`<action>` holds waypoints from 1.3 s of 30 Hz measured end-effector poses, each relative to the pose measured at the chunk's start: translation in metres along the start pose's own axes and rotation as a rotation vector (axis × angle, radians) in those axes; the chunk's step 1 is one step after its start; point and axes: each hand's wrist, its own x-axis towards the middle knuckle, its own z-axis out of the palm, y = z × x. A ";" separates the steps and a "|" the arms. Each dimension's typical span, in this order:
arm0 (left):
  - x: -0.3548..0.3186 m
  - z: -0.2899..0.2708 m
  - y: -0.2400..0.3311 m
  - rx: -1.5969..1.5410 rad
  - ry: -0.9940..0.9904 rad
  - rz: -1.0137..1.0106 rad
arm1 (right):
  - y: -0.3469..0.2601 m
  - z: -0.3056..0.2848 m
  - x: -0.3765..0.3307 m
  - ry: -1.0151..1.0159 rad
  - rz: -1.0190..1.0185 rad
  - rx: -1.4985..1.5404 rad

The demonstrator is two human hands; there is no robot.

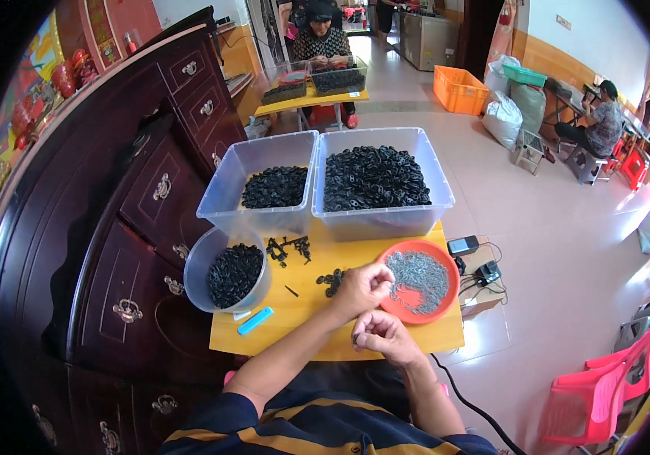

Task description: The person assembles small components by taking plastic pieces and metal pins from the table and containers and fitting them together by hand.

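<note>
So we're sitting at a small yellow worktop (295, 334) pushed up against a dark red wooden cabinet (135, 205) with brass drawer pulls. Our left hand (361, 288) is curled at the rim of an orange dish (446, 303) full of little grey metal pieces (418, 277), fingers pinched together; what's between them is too small to tell. Our right hand (380, 336) sits just below it, near the worktop's front edge, closed on a small dark part (354, 341). The two hands are close, nearly touching.

Behind the dish are two clear plastic tubs: the right tub (386, 220) is heaped with black rings, the left tub (253, 216) is less full. A round clear bucket (204, 265) at the left edge holds more of them, and a few loose black bits (288, 249) lie on the wood. A blue lighter-shaped thing (255, 321) lies near the front.

The room has a shiny pale tile floor (552, 250), pink plastic chairs (598, 394) on our right, an orange crate (460, 89) further back, and other people seated at their own tables.
</note>
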 end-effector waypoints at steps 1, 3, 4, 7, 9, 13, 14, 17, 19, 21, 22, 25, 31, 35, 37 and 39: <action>-0.004 -0.004 0.002 -0.038 0.011 -0.021 | 0.002 -0.002 0.000 0.015 -0.020 0.017; -0.013 -0.017 0.007 -0.141 0.036 -0.062 | 0.002 -0.005 -0.001 -0.011 -0.044 -0.001; -0.021 -0.026 0.011 -0.145 0.017 -0.089 | 0.003 -0.005 0.000 -0.017 -0.051 -0.023; -0.049 -0.044 0.015 -0.190 0.058 -0.123 | 0.008 -0.001 0.003 0.013 -0.066 -0.048; -0.070 -0.053 0.008 -0.160 0.089 -0.127 | 0.013 0.003 0.006 0.006 -0.075 -0.074; -0.102 -0.062 0.021 -0.184 0.124 -0.183 | 0.026 0.001 0.013 0.144 -0.066 -0.064; -0.107 -0.062 0.024 -0.191 0.131 -0.189 | 0.027 0.001 0.012 0.206 -0.044 -0.060; -0.126 -0.057 0.037 -0.190 0.128 -0.156 | 0.032 0.003 -0.004 0.275 -0.103 -0.080; -0.137 -0.054 0.041 -0.227 0.112 -0.170 | 0.039 0.005 -0.019 0.293 -0.112 -0.078; -0.141 -0.046 0.047 -0.259 0.114 -0.186 | 0.043 0.006 -0.028 0.327 -0.108 -0.099; -0.146 -0.042 0.046 -0.268 0.108 -0.148 | 0.044 0.007 -0.027 0.297 -0.164 -0.136; -0.156 -0.035 0.050 -0.304 0.096 -0.115 | 0.036 0.019 -0.031 0.260 -0.187 -0.141; -0.159 -0.034 0.061 -0.284 0.114 -0.025 | 0.034 0.021 -0.037 0.254 -0.207 -0.171; -0.160 -0.032 0.059 -0.278 0.117 -0.010 | 0.033 0.026 -0.037 0.239 -0.215 -0.218; -0.160 -0.032 0.062 -0.285 0.148 0.001 | 0.033 0.028 -0.037 0.240 -0.210 -0.229; -0.160 -0.033 0.060 -0.297 0.138 -0.011 | 0.033 0.029 -0.037 0.240 -0.189 -0.246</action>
